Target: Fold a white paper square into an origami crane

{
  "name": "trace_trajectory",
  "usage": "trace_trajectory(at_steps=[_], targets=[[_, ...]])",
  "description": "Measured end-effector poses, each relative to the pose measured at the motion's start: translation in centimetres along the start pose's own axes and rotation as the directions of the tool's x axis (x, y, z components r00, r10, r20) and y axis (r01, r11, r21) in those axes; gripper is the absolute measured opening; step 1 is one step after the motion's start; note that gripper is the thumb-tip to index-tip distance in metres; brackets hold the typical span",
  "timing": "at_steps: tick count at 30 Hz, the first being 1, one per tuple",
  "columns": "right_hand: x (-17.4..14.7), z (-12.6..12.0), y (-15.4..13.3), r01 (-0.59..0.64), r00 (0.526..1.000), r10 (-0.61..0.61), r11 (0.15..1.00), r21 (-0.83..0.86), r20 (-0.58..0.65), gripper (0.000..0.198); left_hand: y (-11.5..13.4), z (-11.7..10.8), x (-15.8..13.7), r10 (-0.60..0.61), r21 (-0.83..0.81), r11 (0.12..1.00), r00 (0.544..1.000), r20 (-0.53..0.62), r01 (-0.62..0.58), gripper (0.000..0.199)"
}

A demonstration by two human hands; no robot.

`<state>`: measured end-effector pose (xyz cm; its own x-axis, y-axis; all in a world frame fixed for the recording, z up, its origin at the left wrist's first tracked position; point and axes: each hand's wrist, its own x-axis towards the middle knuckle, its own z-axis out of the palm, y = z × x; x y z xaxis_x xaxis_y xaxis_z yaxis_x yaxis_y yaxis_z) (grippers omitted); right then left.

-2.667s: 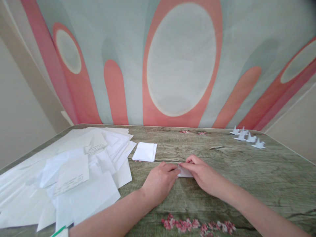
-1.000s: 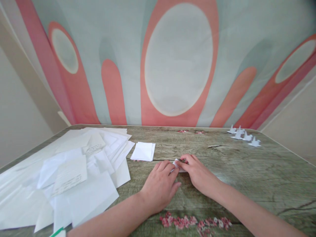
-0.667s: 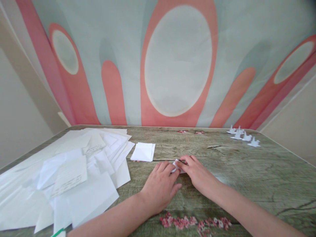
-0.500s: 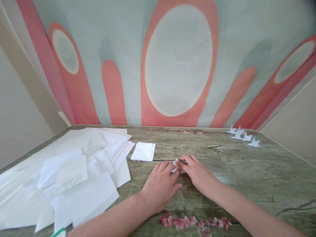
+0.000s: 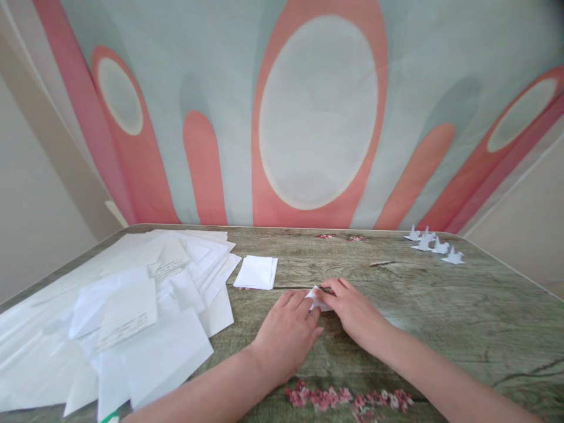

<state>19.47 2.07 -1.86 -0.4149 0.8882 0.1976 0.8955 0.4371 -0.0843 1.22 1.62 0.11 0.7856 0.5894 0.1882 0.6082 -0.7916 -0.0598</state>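
Observation:
A small folded piece of white paper (image 5: 318, 298) lies on the wood-patterned table between my hands, partly covered by fingers. My left hand (image 5: 288, 329) rests at its left side, the fingertips curled onto the paper's near left edge. From the right, my right hand (image 5: 352, 302) presses on the paper with thumb and fingers, the index finger curved over its far side. Both hands are closed on the same piece. The folds under the fingertips are hidden.
Beyond my left hand sits a stack of white paper squares (image 5: 255, 272). A large pile of loose white sheets (image 5: 163, 341) spreads over the table's left side. Several folded paper cranes (image 5: 426, 239) stand at the far right. A patterned wall (image 5: 317, 117) rises behind the table (image 5: 462, 317).
My left fingers have shifted slightly left, and the thumb has drawn in toward the fingers. A little more of the folded paper shows. My right hand stays nearly in place.

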Motion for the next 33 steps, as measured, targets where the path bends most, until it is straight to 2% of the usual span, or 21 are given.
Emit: trace_trajectory(at_steps=[6, 12, 17, 24, 33], targets=[[-0.3, -1.0, 0.5, 0.017, 0.998, -0.013, 0.998, 0.067, -0.062, 0.032, -0.4, 0.0, 0.0, -0.044, 0.01, 0.999, 0.999, -0.019, 0.044, 0.031], [-2.3, 0.0, -0.2, 0.101, 0.985, -0.113, 0.99, -0.095, -0.129, 0.031, -0.8, -0.2, 0.0, -0.074, -0.01, 0.997, 0.997, -0.031, 0.073, 0.031], [-3.4, 0.9, -0.7, 0.068, 0.977, -0.102, 0.981, -0.182, -0.185, 0.032, -0.8, -0.2, 0.0, -0.082, -0.032, 0.996, 0.996, -0.03, 0.081, 0.032], [-3.2, 0.5, -1.6, 0.076, 0.977, -0.13, 0.952, -0.296, -0.168, 0.029, -0.7, 0.0, -0.1, -0.096, -0.035, 0.995, 0.995, -0.036, 0.095, 0.032], [-3.8, -0.3, -1.6, 0.01, 0.991, -0.056, 0.938, -0.345, -0.122, 0.029, -0.7, -0.2, 0.0, -0.085, -0.021, 0.996, 0.996, -0.026, 0.084, 0.032]])
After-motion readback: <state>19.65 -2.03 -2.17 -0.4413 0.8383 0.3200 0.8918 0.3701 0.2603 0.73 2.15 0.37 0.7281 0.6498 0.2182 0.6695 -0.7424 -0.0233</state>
